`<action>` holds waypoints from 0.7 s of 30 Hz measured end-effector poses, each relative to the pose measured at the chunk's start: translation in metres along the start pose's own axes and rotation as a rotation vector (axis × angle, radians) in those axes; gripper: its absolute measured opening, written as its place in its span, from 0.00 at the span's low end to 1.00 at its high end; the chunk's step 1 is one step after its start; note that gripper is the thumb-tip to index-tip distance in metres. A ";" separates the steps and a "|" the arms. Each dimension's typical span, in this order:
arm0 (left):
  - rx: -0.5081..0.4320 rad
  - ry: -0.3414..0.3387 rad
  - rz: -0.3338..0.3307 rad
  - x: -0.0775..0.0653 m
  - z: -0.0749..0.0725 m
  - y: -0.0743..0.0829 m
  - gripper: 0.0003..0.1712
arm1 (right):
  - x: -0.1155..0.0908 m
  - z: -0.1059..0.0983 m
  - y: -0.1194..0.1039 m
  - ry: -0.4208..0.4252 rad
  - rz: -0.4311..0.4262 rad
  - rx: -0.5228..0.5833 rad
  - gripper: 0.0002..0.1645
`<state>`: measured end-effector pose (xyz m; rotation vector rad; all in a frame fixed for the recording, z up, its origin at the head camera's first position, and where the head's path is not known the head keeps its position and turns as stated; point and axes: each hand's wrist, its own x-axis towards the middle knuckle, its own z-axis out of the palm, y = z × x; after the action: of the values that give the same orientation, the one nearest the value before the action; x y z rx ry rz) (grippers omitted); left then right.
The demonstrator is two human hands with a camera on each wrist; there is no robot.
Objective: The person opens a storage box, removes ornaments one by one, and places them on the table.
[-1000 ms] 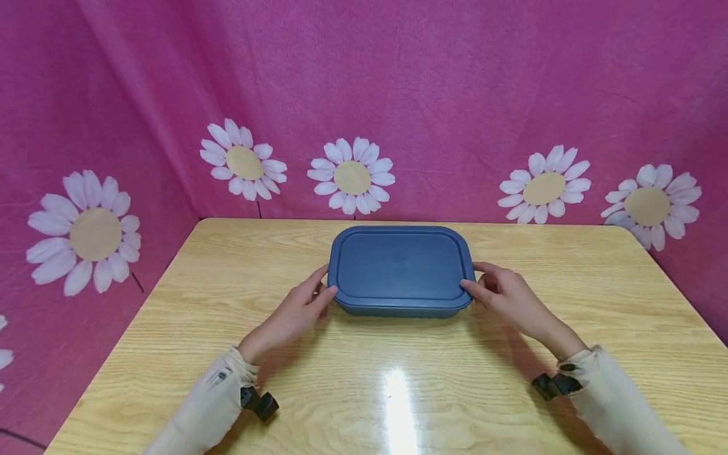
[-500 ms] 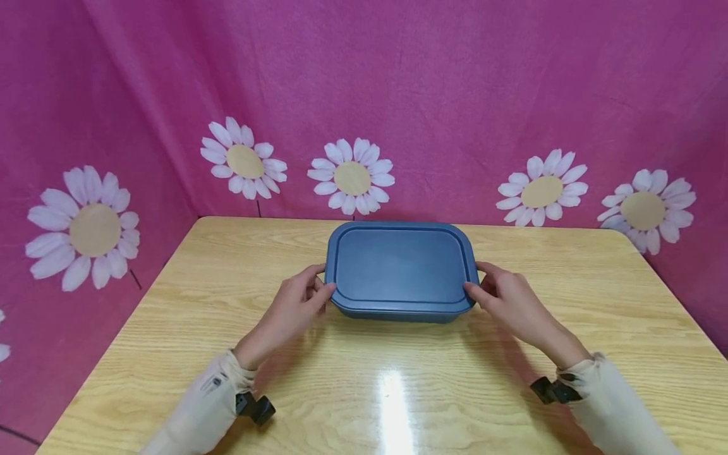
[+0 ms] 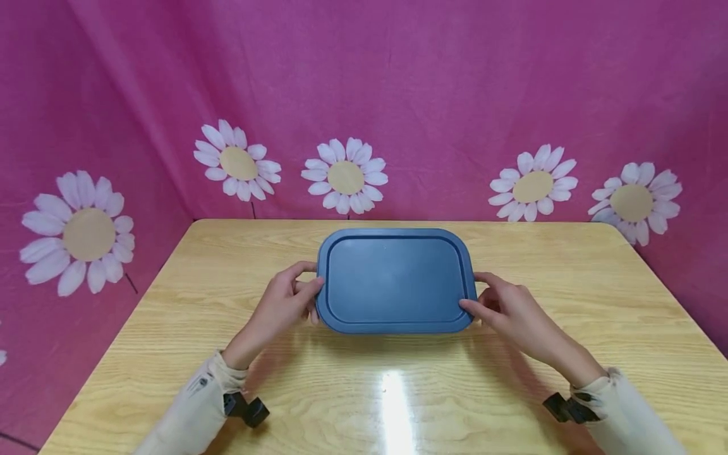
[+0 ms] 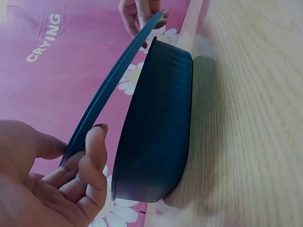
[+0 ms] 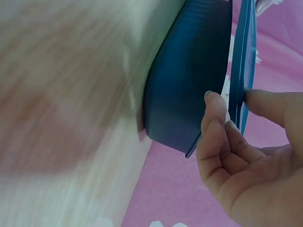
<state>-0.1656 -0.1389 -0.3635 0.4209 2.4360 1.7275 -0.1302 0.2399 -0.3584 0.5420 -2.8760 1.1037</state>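
Observation:
A blue rounded rectangular lid (image 3: 395,281) is held in the air by both hands, one at each short end. Below it a deep blue container (image 4: 156,123) stands on the table, and both wrist views show a gap between its rim and the lid. My left hand (image 3: 284,297) pinches the lid's left edge, thumb on top and fingers beneath. At the right edge my right hand (image 3: 514,316) pinches the lid the same way. From the head view the lid hides the container, so its inside cannot be seen.
The light wooden table (image 3: 256,246) reaches back to a pink cloth (image 3: 426,95) printed with white daisies, which also hangs at the left and right. A bright light reflection lies on the tabletop in front of the lid.
Earlier the lid sat on or close to the container, whose front side showed beneath it. Now both hands have raised the lid off and brought it slightly nearer, covering the container from above.

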 end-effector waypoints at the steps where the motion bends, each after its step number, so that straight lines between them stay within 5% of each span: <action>1: 0.001 -0.012 0.001 -0.001 0.000 0.000 0.21 | -0.003 0.000 0.000 0.005 0.000 -0.004 0.30; 11: 0.000 -0.105 -0.049 -0.023 0.003 -0.010 0.18 | -0.024 0.007 0.002 0.055 -0.013 0.022 0.13; 21: -0.039 -0.177 -0.074 -0.050 0.003 -0.008 0.18 | -0.041 0.009 0.003 -0.075 0.080 0.084 0.15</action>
<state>-0.1180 -0.1534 -0.3752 0.4525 2.2620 1.6311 -0.0913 0.2485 -0.3728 0.4849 -2.9507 1.2463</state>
